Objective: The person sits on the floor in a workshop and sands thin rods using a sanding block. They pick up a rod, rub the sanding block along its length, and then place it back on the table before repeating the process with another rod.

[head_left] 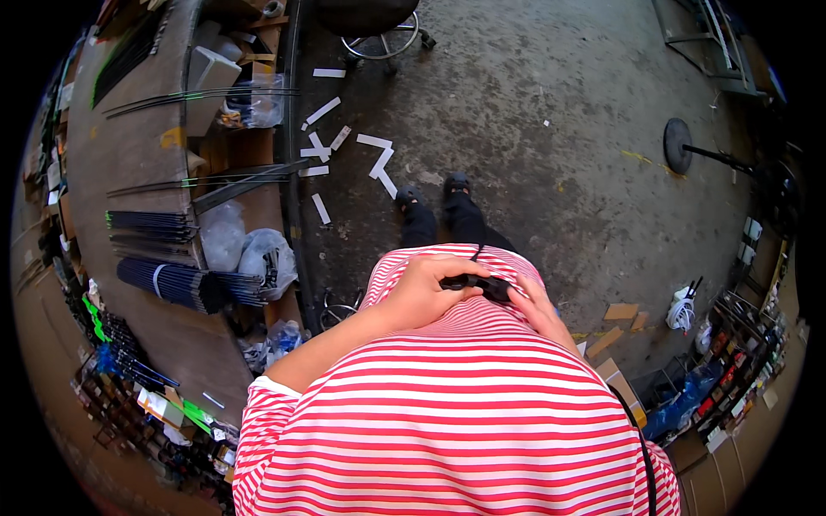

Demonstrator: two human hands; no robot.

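Note:
A small black object [490,287], like a buckle or a small device, is in front of my belly against a red-and-white striped shirt [447,387]. My left hand [430,288] is closed on its left part, with thumb and fingers curled round it. At the other end my right hand [544,311] grips it with bent fingers, its palm partly hidden by the shirt. A thin dark cord [477,251] shows just above the object. Its exact kind is too small to make out.
To the left runs a long bench [142,181] with bundles of dark thin rods [168,284]. Paper strips [323,146] litter the floor beside it. A wheeled stool [379,39] stands ahead. On the right are a round-based stand [678,146], cardboard pieces [621,311] and crowded shelves.

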